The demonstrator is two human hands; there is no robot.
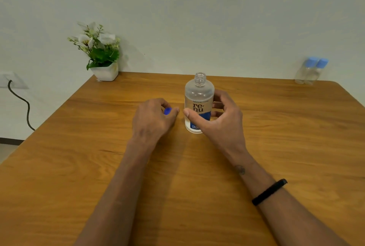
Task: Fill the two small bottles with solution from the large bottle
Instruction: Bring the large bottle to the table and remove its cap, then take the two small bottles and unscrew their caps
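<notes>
My right hand (217,115) fingers wrap the uncapped big bottle (199,103) upright on the surface (79,166); left hand (152,119) fingers pinch its blue cap (167,111). Small bottles (310,71) sit far right.

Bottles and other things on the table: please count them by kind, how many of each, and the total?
Large bottle, open, held by the right hand: 1
Small bottles with light blue caps, far right corner: 2
Blue cap, in the left hand: 1
Potted plant, far left corner: 1
Total: 5
</notes>
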